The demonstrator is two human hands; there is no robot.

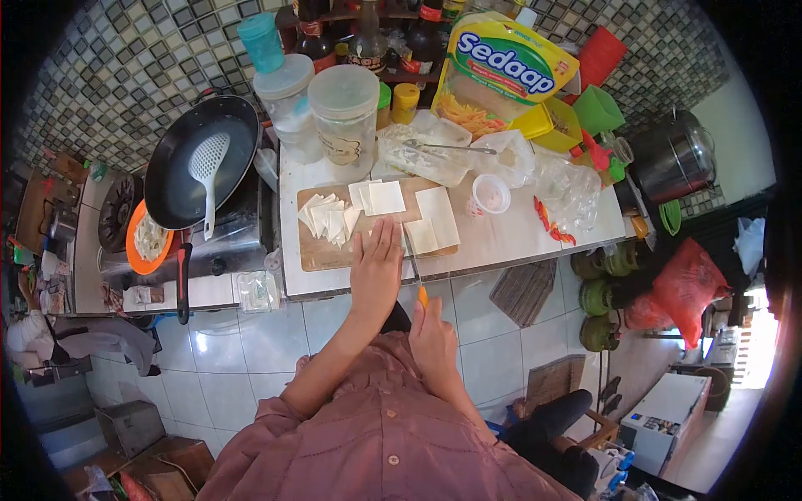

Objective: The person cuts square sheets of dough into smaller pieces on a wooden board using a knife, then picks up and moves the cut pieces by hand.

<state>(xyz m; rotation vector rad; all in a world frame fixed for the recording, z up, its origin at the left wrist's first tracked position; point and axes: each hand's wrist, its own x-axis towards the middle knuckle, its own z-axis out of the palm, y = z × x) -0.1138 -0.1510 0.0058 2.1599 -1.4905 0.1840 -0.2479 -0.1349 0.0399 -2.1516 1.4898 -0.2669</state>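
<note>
My left hand (pixel 378 265) lies flat with fingers stretched out, its fingertips on pale sheets on a wooden cutting board (pixel 322 259). My right hand (pixel 433 338) is closed around the orange handle of a knife (pixel 422 294). The blade points away from me over the board, between my left fingers and a pale rectangular sheet (pixel 438 209). Square pieces (pixel 386 198), which look like pastry wrappers, lie beyond my left fingertips. To their left is a fanned heap of cut wrapper pieces (pixel 326 217). My left hand hides part of the board.
Left of the board, a black frying pan (pixel 171 167) with a white slotted spatula (pixel 208 163) sits on the stove beside an orange plate (pixel 138 260). Behind stand clear tubs (pixel 343 117). At right are a plastic cup (pixel 490 196), red chillies (pixel 551 227) and a Sedaap pouch (pixel 505 71).
</note>
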